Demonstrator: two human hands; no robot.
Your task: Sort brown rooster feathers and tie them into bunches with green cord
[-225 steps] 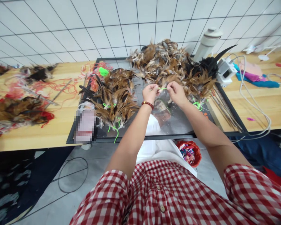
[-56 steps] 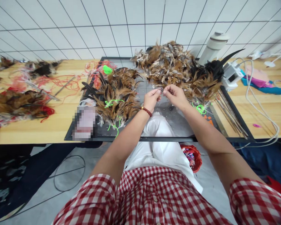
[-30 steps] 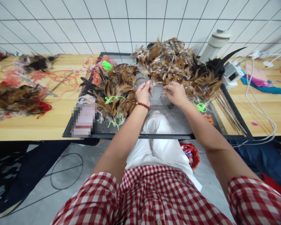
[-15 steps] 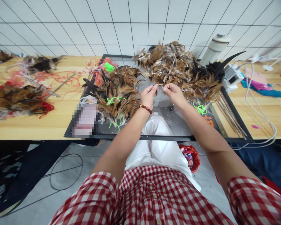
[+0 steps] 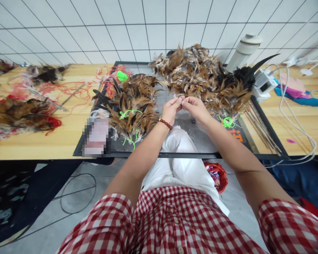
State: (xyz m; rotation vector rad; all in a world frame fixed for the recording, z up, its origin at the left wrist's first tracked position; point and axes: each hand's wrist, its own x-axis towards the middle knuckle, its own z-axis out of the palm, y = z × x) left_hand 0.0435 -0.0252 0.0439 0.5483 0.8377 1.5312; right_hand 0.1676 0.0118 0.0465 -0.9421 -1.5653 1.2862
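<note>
My left hand (image 5: 171,109), with a beaded bracelet (image 5: 165,123) on its wrist, pinches with thumb and forefinger over the black-framed tray (image 5: 185,155). Touching it at the fingertips, my right hand (image 5: 194,107) is closed in a pinch too. Whatever small thing they hold is hidden by the fingers. Just beyond lies a big heap of brown feathers (image 5: 188,72). Another brown feather pile (image 5: 135,102), with bright green string (image 5: 128,113) on it, lies to the left of my hands. A green string coil (image 5: 228,121) is right of my right forearm.
Thin sticks (image 5: 263,127) lie along the tray's right side. A pale bottle (image 5: 243,53) and a white plug adapter (image 5: 263,84) with cables stand behind at right. Further left are more feathers (image 5: 21,113) and red string (image 5: 76,90). A red basket (image 5: 221,178) sits below the table edge.
My hands have come together: the small gap between them has closed and the fingertips now meet. The thin piece glimpsed between them before is now mostly covered.
</note>
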